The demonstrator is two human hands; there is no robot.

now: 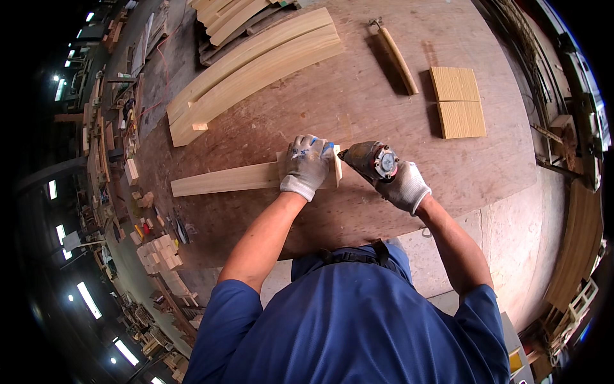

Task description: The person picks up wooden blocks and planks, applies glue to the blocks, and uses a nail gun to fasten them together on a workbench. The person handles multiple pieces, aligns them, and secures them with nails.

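My left hand (306, 165), in a whitish work glove, is closed over the right end of a long pale wooden board (224, 180) lying on the brown worktable. A small upright wooden piece (338, 168) stands across that end, just right of my fingers. My right hand (408, 187), gloved too, grips a dark, worn nail gun (369, 160) with a round bolted cap. The gun's nose points left at the upright piece; whether they touch is hard to tell. My right fingers are partly hidden behind the tool.
Two long pale planks (256, 73) lie side by side at the far left of the worktable (384, 211). A wooden-handled hammer (398, 61) rests at the back, with two square wood pieces (457, 102) to its right. Stacked timber (160, 254) lies beyond the left edge.
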